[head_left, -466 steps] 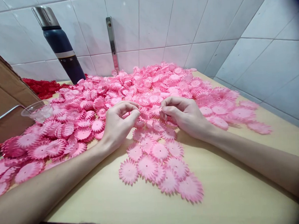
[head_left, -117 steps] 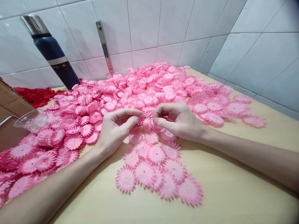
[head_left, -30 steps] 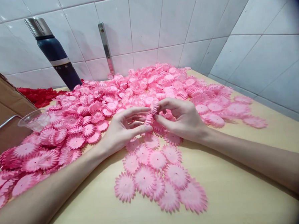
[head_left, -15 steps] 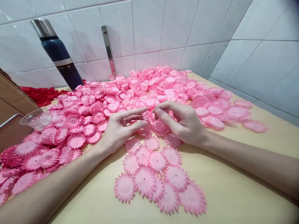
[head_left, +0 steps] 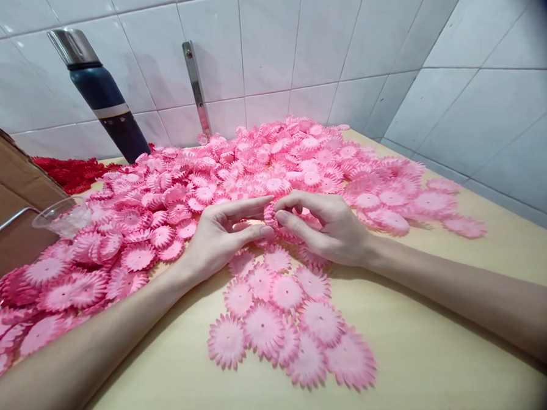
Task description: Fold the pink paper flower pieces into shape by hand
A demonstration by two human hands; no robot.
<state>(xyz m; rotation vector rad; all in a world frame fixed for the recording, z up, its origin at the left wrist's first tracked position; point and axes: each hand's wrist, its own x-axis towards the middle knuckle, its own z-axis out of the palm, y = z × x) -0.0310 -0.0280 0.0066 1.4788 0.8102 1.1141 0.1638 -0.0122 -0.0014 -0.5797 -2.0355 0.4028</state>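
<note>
Between my two hands a scalloped pink flower disc (head_left: 269, 215) stands edge-on; whether it is one layer or several I cannot tell. My left hand (head_left: 224, 232) holds it at its rim, fingers straight along the top and thumb below. From the other side, my right hand (head_left: 327, 226) has thumb and forefinger pinched together at the disc, their tips partly covering it. Nearer to me, a loose group of flat pink flower discs (head_left: 286, 293), several with a small centre hole, lies spread on the table (head_left: 427, 344).
A large heap of pink flower discs (head_left: 235, 164) covers the back and left. Red pieces (head_left: 70, 173) lie behind a cardboard box (head_left: 6, 176). A clear plastic cup (head_left: 65, 217) and a dark blue bottle (head_left: 107, 97) stand at the left. Tiled walls (head_left: 265, 40) bound the table.
My right hand has moved slightly left, bringing its fingertips to the disc's edge. My left hand has hardly moved. The view has shifted a little.
</note>
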